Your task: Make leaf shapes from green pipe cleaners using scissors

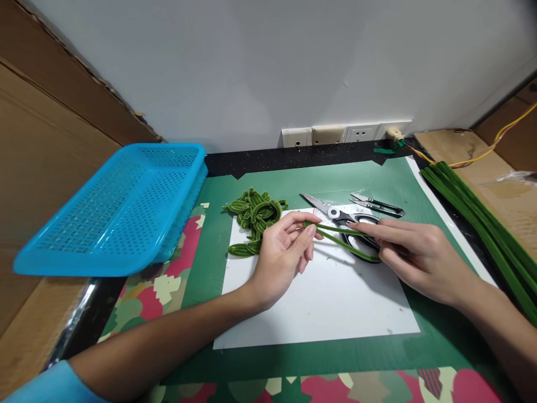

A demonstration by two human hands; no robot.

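My left hand is closed in a pinch, thumb and index finger pressed on the fuzzy green stem where its two lengths meet; my other fingers curl loosely beneath. My right hand grips the far side, index finger along the upper length, the lower one running in by my thumb; I cannot tell how firmly it presses. The stem spans between my hands above the white sheet, passing over the black handles of the scissors.
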